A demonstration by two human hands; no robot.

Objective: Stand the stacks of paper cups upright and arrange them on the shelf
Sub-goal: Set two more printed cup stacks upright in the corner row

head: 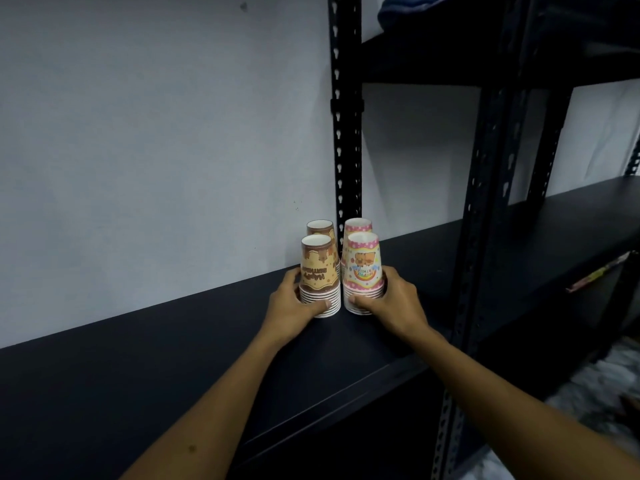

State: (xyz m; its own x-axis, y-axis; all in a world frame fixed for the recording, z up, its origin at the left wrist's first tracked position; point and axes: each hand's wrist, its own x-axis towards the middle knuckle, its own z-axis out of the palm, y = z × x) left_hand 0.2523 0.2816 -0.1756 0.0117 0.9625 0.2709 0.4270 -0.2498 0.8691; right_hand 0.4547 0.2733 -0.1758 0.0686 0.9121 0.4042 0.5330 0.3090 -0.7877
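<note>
Progress: four stacks stand mouth-down on the shelf (173, 358), two by two near the black upright (347, 133); I judge only final squaring is left.
Left hand (294, 303): my fingers curl round the base of the front brown stack (318, 275), thumb across its rims.
Rear brown stack (322, 230): upright, just behind.
Rear pink stack (356, 225): upright, by the wall.
Front pink stack (363, 268): bear print, upside down.
Right hand (394, 299): wrapped round its lower rims.
</note>
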